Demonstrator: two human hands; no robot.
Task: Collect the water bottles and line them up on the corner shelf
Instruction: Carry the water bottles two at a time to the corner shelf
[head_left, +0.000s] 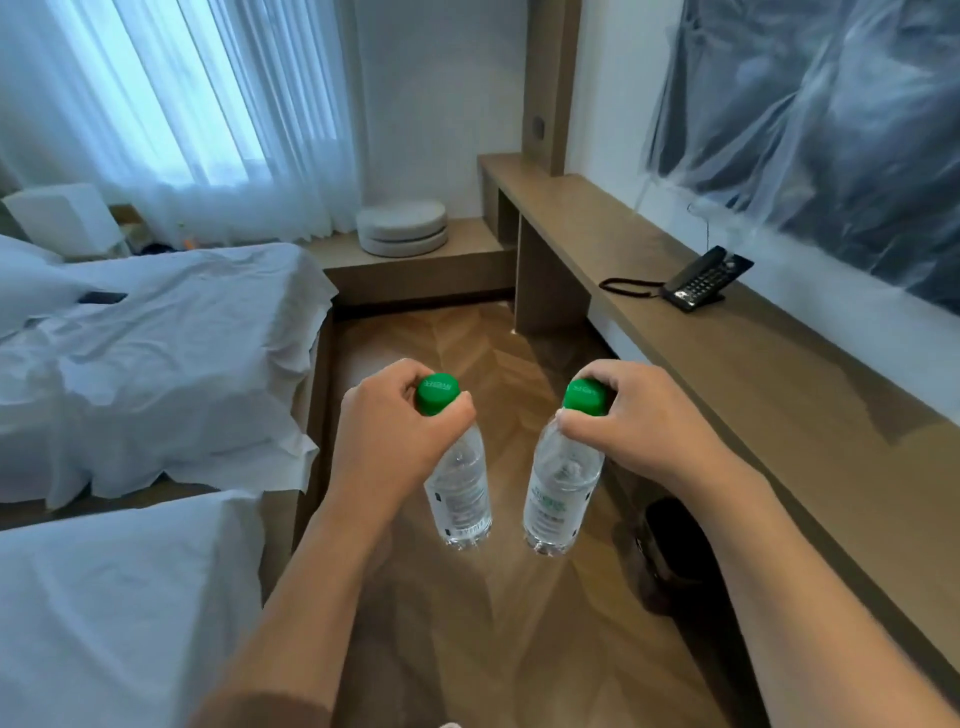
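Observation:
I hold two clear water bottles with green caps, hanging upright above the wooden floor. My left hand (387, 431) grips the neck of the left bottle (460, 499) just below its cap. My right hand (641, 421) grips the neck of the right bottle (558, 499) the same way. The bottles hang side by side, a small gap between them. A long wooden shelf (727, 374) runs along the right wall to the far corner, where a low wooden platform (457, 249) meets it.
Two beds with white sheets, the far one (156, 353) and the near one (119, 597), fill the left side. A black telephone (698, 283) sits on the shelf. Round white cushions (402, 226) lie stacked on the platform. A dark object (675, 551) stands on the floor under the shelf. Curtains (182, 104) cover the window.

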